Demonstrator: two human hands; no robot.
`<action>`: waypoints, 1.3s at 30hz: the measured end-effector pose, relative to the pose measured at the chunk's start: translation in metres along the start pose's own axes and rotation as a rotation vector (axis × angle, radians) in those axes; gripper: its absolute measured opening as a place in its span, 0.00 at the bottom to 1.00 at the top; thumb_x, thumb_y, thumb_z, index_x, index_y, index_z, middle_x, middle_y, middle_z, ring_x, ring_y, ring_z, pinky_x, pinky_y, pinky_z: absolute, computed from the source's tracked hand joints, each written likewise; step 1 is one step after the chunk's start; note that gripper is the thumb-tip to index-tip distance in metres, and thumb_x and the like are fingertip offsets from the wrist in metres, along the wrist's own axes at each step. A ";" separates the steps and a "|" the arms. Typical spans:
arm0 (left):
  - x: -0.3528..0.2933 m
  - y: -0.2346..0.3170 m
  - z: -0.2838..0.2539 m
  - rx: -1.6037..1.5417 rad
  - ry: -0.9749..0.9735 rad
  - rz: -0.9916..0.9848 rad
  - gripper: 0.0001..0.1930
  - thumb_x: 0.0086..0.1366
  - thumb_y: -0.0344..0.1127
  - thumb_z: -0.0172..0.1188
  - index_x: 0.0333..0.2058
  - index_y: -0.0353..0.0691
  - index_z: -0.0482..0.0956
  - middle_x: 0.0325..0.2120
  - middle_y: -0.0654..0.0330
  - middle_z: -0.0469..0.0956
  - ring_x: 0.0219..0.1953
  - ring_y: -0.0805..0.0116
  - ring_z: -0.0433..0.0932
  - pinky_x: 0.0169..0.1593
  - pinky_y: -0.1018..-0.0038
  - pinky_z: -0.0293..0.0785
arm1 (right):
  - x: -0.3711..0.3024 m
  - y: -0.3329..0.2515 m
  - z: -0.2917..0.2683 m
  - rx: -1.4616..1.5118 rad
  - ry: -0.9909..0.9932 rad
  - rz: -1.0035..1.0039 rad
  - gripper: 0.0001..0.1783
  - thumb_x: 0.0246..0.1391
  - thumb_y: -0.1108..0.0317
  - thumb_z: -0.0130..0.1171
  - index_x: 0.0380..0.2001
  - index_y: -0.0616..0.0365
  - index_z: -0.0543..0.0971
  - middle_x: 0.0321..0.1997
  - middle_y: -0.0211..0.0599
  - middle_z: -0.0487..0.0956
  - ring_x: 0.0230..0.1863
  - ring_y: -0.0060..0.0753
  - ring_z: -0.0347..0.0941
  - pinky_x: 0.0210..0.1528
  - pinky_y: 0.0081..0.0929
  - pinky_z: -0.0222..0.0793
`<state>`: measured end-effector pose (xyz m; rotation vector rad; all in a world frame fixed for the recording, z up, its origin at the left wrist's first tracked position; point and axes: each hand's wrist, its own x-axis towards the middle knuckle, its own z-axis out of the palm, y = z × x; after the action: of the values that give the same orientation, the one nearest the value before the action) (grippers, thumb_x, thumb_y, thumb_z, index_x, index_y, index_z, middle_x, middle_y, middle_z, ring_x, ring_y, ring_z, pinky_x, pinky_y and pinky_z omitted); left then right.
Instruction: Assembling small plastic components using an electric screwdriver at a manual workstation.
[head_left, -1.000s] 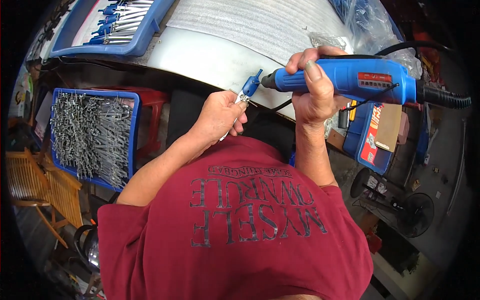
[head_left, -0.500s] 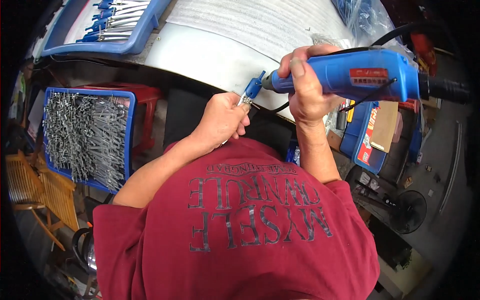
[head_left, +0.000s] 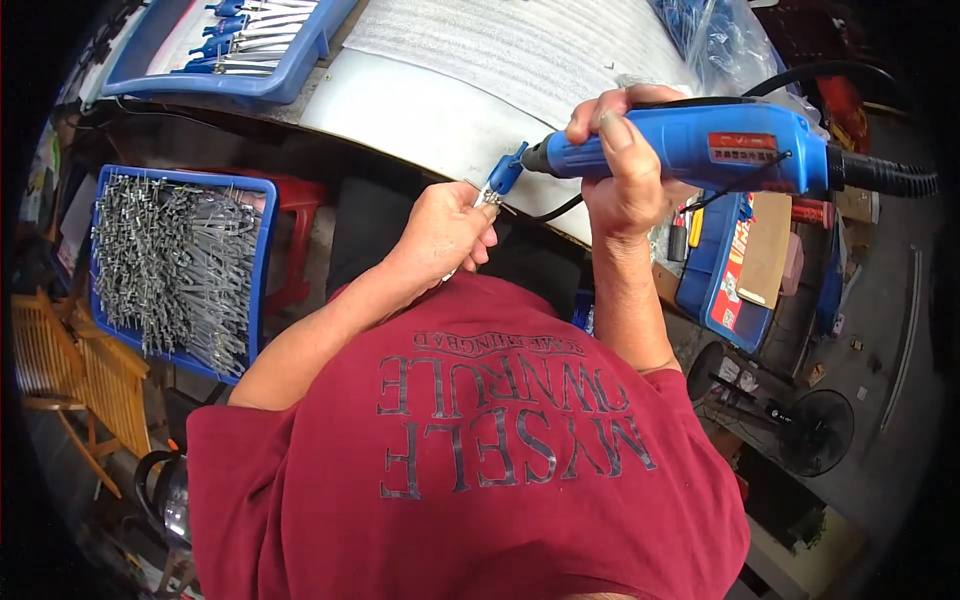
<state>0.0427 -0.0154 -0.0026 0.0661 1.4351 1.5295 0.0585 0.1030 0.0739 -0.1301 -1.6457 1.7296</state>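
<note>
My right hand (head_left: pixel 630 165) is closed around a blue electric screwdriver (head_left: pixel 725 147), held level with its tip pointing left. That tip meets or nearly meets a small part with a blue plastic end (head_left: pixel 506 172) and a pale metal strip. Pinched in my left hand (head_left: pixel 447 228), the part hangs just off the front edge of the white worktable (head_left: pixel 365 110). My left fingers cover most of the strip. Whether the tip sits in a screw is too small to tell.
A blue crate (head_left: pixel 262 270) full of grey metal parts stands at the left by a red stool (head_left: pixel 298 235). On the table are a blue tray (head_left: pixel 285 88) of similar blue-ended parts and white foam sheet (head_left: pixel 500 50). A black fan (head_left: pixel 815 428) stands lower right.
The screwdriver has tilted and shifted slightly left, its tip now closer against the blue end. My left hand keeps its grip almost unmoved. The view has shifted a little.
</note>
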 end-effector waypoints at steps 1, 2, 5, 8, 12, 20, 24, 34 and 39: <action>0.000 0.000 0.000 0.001 0.000 0.001 0.07 0.54 0.29 0.45 0.23 0.30 0.68 0.13 0.62 0.67 0.12 0.79 0.65 0.13 0.84 0.62 | 0.001 0.001 -0.001 0.001 0.000 -0.001 0.15 0.33 0.76 0.48 0.30 0.66 0.62 0.18 0.38 0.64 0.17 0.30 0.62 0.21 0.27 0.63; 0.000 0.000 0.000 0.002 -0.001 0.004 0.07 0.54 0.29 0.45 0.22 0.31 0.68 0.13 0.62 0.67 0.12 0.79 0.65 0.13 0.84 0.62 | 0.001 0.002 -0.003 0.003 -0.005 -0.001 0.15 0.33 0.76 0.49 0.30 0.66 0.62 0.18 0.38 0.64 0.16 0.30 0.63 0.21 0.27 0.63; 0.001 -0.001 -0.001 -0.001 -0.004 0.011 0.07 0.54 0.28 0.45 0.22 0.31 0.68 0.13 0.61 0.67 0.12 0.79 0.65 0.13 0.84 0.62 | 0.001 0.005 -0.005 0.025 -0.007 0.001 0.16 0.33 0.76 0.49 0.30 0.66 0.62 0.19 0.38 0.64 0.16 0.30 0.62 0.21 0.27 0.63; 0.001 -0.001 -0.001 -0.006 -0.008 0.015 0.07 0.54 0.28 0.45 0.21 0.31 0.67 0.13 0.62 0.67 0.12 0.79 0.65 0.13 0.84 0.62 | 0.000 0.006 -0.005 0.047 0.008 0.000 0.16 0.33 0.76 0.49 0.31 0.66 0.61 0.19 0.38 0.64 0.16 0.30 0.62 0.21 0.27 0.63; 0.001 -0.001 -0.001 -0.002 -0.003 0.012 0.07 0.54 0.29 0.45 0.21 0.31 0.67 0.13 0.62 0.67 0.12 0.79 0.65 0.13 0.83 0.62 | 0.001 0.007 -0.005 0.061 0.004 0.001 0.16 0.33 0.77 0.48 0.30 0.66 0.61 0.18 0.38 0.64 0.16 0.29 0.62 0.20 0.26 0.63; 0.001 -0.003 -0.002 -0.022 -0.005 -0.001 0.08 0.54 0.30 0.45 0.21 0.32 0.67 0.13 0.62 0.68 0.12 0.80 0.65 0.13 0.84 0.61 | 0.003 0.009 0.003 -0.049 -0.014 -0.013 0.12 0.34 0.79 0.52 0.26 0.67 0.64 0.17 0.39 0.66 0.14 0.28 0.64 0.18 0.25 0.64; -0.002 -0.003 0.000 -0.032 -0.011 -0.011 0.08 0.54 0.29 0.45 0.20 0.32 0.67 0.13 0.62 0.68 0.11 0.80 0.65 0.13 0.83 0.61 | 0.006 0.018 0.001 -0.145 -0.088 -0.092 0.13 0.35 0.79 0.53 0.27 0.66 0.64 0.15 0.38 0.66 0.13 0.28 0.63 0.16 0.24 0.64; 0.004 -0.003 -0.002 -0.023 -0.017 0.007 0.07 0.55 0.31 0.45 0.24 0.33 0.67 0.13 0.63 0.68 0.11 0.80 0.65 0.13 0.85 0.61 | 0.004 0.016 0.002 -0.084 -0.076 -0.001 0.16 0.35 0.80 0.52 0.32 0.64 0.62 0.21 0.38 0.66 0.16 0.29 0.64 0.19 0.25 0.64; -0.001 0.001 -0.003 0.028 0.009 0.027 0.06 0.54 0.29 0.46 0.24 0.32 0.67 0.13 0.62 0.69 0.12 0.79 0.67 0.13 0.84 0.63 | -0.003 0.004 -0.009 0.051 0.009 0.121 0.19 0.37 0.77 0.47 0.38 0.61 0.61 0.25 0.36 0.64 0.24 0.31 0.62 0.27 0.26 0.60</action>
<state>0.0408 -0.0180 -0.0023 0.0958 1.4675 1.5334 0.0639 0.1093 0.0675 -0.2160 -1.6145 1.8574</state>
